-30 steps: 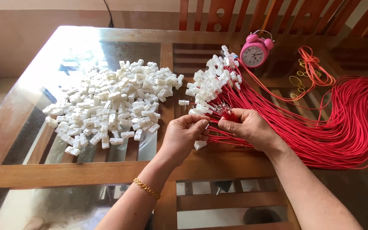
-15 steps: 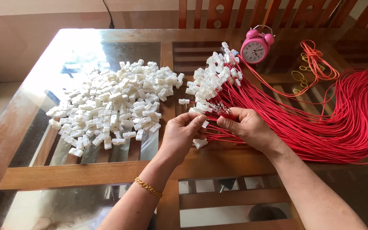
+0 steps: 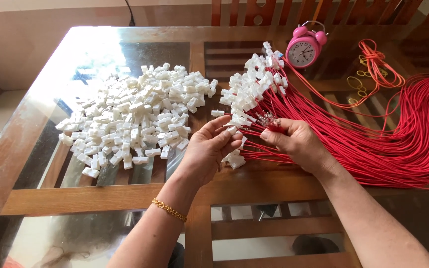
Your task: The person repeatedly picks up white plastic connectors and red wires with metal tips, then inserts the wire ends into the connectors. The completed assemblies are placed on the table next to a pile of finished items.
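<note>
The left hand has its fingers pinched shut on a small white plastic piece. The right hand sits just beside it, with its fingers closed on the end of a red wire. The two hands nearly touch, so the wire end and the white piece are close together, right in front of the person, where they are easy to see.

Under the hands lie a few more white pieces. Above them is a bunch of wire ends that already have white pieces on them, spread like a fan. The long red wires curve away to the right in a big loop, out of the way of the hands.

To the left is a big pile of loose white pieces, near enough for the left hand to reach. A gold bracelet is on the left wrist.

At the back stands a pink alarm clock, with some orange rubber bands beside it. The surface is glass in a brown wooden frame, and bright light shines on it. The backs of wooden chairs show behind it.
</note>
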